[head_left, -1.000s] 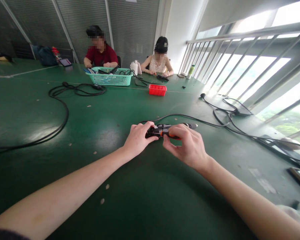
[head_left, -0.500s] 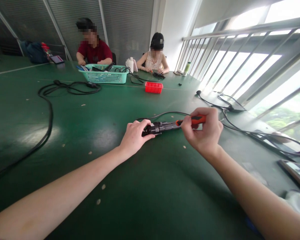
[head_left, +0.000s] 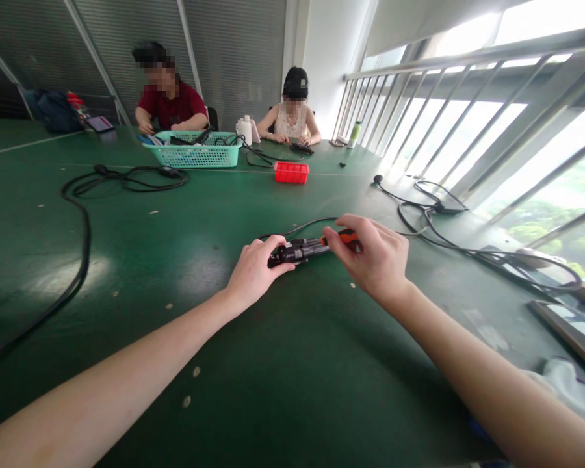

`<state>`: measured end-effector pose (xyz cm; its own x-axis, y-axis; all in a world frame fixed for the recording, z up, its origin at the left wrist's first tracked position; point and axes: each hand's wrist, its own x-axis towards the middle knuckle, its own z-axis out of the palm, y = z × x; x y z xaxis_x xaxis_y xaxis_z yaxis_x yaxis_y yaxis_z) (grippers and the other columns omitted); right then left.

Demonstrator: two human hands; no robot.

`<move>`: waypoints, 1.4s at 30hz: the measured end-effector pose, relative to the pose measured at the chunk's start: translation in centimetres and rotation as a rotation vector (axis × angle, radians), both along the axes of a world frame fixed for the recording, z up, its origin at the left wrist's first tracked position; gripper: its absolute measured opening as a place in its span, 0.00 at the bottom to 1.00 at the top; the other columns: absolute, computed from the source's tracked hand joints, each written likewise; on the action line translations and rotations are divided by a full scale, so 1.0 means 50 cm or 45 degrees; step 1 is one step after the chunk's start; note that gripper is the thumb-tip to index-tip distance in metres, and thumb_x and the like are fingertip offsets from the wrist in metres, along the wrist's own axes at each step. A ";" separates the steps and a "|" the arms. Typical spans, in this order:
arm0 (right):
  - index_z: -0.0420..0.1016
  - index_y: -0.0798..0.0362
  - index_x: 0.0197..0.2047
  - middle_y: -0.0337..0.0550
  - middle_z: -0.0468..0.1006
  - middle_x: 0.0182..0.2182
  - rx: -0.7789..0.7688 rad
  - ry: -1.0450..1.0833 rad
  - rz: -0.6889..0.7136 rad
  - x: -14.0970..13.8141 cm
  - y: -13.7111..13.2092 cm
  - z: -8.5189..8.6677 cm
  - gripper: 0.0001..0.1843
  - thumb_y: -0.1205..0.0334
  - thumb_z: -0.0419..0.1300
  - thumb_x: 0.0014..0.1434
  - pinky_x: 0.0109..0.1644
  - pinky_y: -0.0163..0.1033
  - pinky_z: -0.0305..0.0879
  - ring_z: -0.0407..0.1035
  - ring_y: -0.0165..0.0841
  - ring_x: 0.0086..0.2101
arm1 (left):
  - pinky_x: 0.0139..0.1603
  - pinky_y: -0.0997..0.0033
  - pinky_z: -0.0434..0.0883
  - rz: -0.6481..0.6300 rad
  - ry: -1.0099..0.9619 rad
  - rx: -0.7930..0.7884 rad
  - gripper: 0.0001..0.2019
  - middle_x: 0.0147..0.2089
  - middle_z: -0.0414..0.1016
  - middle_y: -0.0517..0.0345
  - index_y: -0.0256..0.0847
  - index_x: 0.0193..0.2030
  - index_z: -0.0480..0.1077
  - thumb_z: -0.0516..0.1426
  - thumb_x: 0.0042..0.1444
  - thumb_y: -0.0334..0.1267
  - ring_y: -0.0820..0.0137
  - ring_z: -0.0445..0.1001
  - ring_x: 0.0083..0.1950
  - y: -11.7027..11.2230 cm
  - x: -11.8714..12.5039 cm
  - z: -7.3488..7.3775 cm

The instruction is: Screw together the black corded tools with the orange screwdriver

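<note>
A long, black, tool-like device (head_left: 302, 251) is held by its left end in the left hand (head_left: 253, 268), on the glossy green worktop (head_left: 273, 370). An orange-and-black-handled screwdriver (head_left: 350, 238) is gripped in the right hand (head_left: 379, 255), directed leftward over the device; whether its tip touches cannot be told. Beyond, a red plastic box (head_left: 291, 173) is seen.

Left hand (head_left: 252, 270) on black device (head_left: 302, 250), right hand (head_left: 377, 257) holding orange-handled screwdriver (head_left: 348, 238), green table (head_left: 273, 370)
</note>
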<state>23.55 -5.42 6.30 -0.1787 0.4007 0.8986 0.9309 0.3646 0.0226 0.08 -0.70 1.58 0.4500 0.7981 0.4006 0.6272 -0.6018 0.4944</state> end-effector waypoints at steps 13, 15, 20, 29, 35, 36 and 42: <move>0.65 0.47 0.48 0.37 0.78 0.32 -0.040 0.071 0.290 -0.012 -0.019 -0.013 0.14 0.58 0.65 0.63 0.31 0.38 0.70 0.74 0.32 0.26 | 0.55 0.56 0.70 -0.006 -0.016 -0.022 0.19 0.54 0.78 0.60 0.50 0.52 0.67 0.69 0.59 0.41 0.57 0.75 0.52 -0.006 0.002 0.004; 0.64 0.47 0.49 0.37 0.79 0.33 -0.100 0.007 0.362 -0.020 -0.019 -0.019 0.15 0.58 0.65 0.64 0.31 0.38 0.71 0.75 0.33 0.28 | 0.55 0.56 0.70 -0.016 -0.012 -0.019 0.18 0.53 0.79 0.61 0.50 0.51 0.67 0.69 0.59 0.42 0.57 0.75 0.52 -0.006 0.003 0.003; 0.63 0.47 0.51 0.38 0.79 0.34 -0.136 -0.066 0.437 -0.032 -0.016 -0.026 0.16 0.60 0.65 0.65 0.33 0.37 0.71 0.76 0.33 0.30 | 0.53 0.58 0.70 -0.054 -0.040 0.006 0.17 0.51 0.79 0.62 0.50 0.50 0.67 0.69 0.60 0.42 0.58 0.75 0.51 -0.004 0.002 -0.002; 0.60 0.47 0.54 0.43 0.79 0.40 -0.238 -0.060 0.541 -0.047 -0.025 -0.023 0.21 0.66 0.63 0.62 0.38 0.42 0.74 0.76 0.37 0.37 | 0.53 0.58 0.70 -0.051 -0.063 -0.006 0.15 0.50 0.79 0.62 0.50 0.49 0.67 0.68 0.61 0.40 0.58 0.75 0.50 -0.003 0.003 -0.003; 0.63 0.49 0.52 0.41 0.78 0.36 -0.111 -0.188 0.384 -0.039 -0.021 -0.013 0.19 0.63 0.65 0.62 0.34 0.39 0.70 0.72 0.35 0.32 | 0.54 0.57 0.71 -0.042 -0.079 -0.040 0.14 0.52 0.80 0.61 0.49 0.49 0.68 0.67 0.62 0.41 0.58 0.75 0.51 -0.002 0.001 -0.003; 0.64 0.49 0.52 0.41 0.78 0.35 -0.094 -0.206 0.366 -0.037 -0.022 -0.011 0.18 0.63 0.65 0.62 0.34 0.39 0.69 0.72 0.34 0.31 | 0.54 0.57 0.71 -0.047 -0.081 -0.032 0.14 0.52 0.79 0.61 0.49 0.50 0.68 0.67 0.62 0.41 0.58 0.75 0.51 -0.002 0.001 -0.003; 0.65 0.49 0.50 0.39 0.76 0.32 -0.126 -0.253 0.390 -0.038 -0.025 -0.002 0.14 0.62 0.64 0.64 0.37 0.39 0.66 0.71 0.33 0.30 | 0.53 0.58 0.71 -0.050 -0.069 -0.026 0.14 0.51 0.79 0.61 0.49 0.51 0.69 0.66 0.62 0.40 0.59 0.74 0.51 0.000 0.001 -0.006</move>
<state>21.65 -6.65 6.21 -0.4703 0.3852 0.7940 0.7597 0.6346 0.1421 0.11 -0.70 1.26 0.4590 0.7887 0.4089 0.5752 -0.6147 0.5397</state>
